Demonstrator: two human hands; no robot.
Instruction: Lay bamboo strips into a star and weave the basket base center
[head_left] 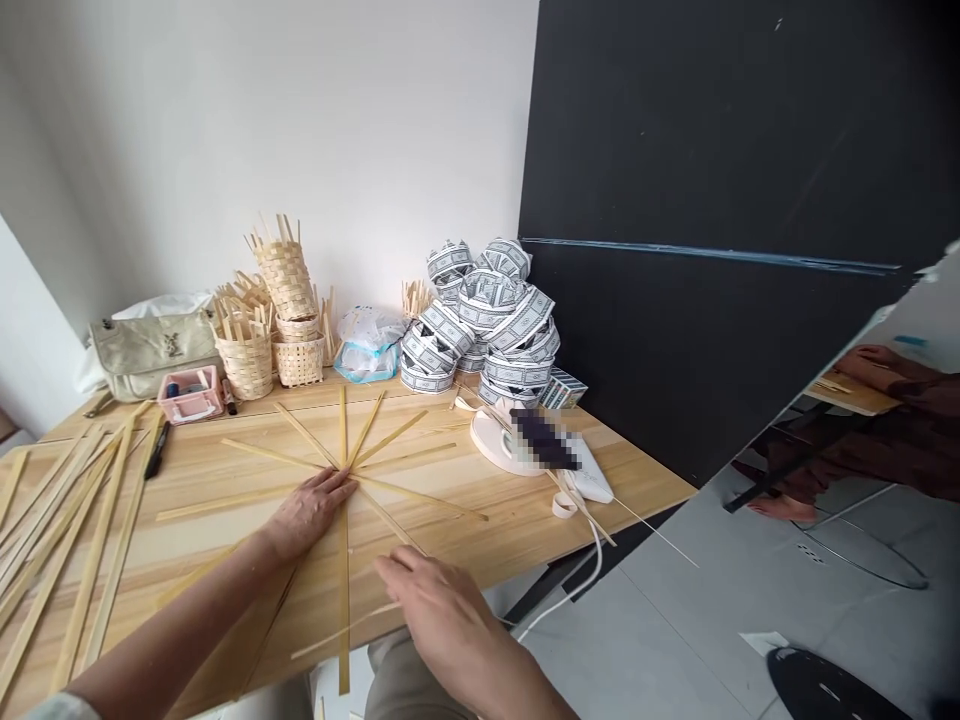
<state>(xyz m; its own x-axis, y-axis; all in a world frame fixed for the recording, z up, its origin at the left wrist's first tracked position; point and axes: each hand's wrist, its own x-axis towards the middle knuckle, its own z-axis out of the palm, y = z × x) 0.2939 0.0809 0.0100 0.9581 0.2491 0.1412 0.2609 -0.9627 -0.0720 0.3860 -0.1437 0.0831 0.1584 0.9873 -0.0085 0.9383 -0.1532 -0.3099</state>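
Observation:
Several flat bamboo strips [344, 580] lie crossed like a star on the wooden table. My left hand [313, 508] lies flat on the star, its fingertips pressing close to where the strips cross. At the table's near edge, my right hand [442, 610] has its fingers closed together. A thin, narrow bamboo strip [341, 631] runs leftward from these fingers; the exact grip is hidden behind the hand. One strip of the star reaches past the near table edge, and another passes behind the right fingertips.
Loose strips [82, 530] and a black marker [157, 450] lie at left. Woven baskets [300, 360], a pink box [191, 396] and a bag [154, 350] stand behind. Patterned paper bands [491, 315] are piled beside a black panel [675, 200]. A ribbon roll [495, 445] and white cable [596, 570] are at right.

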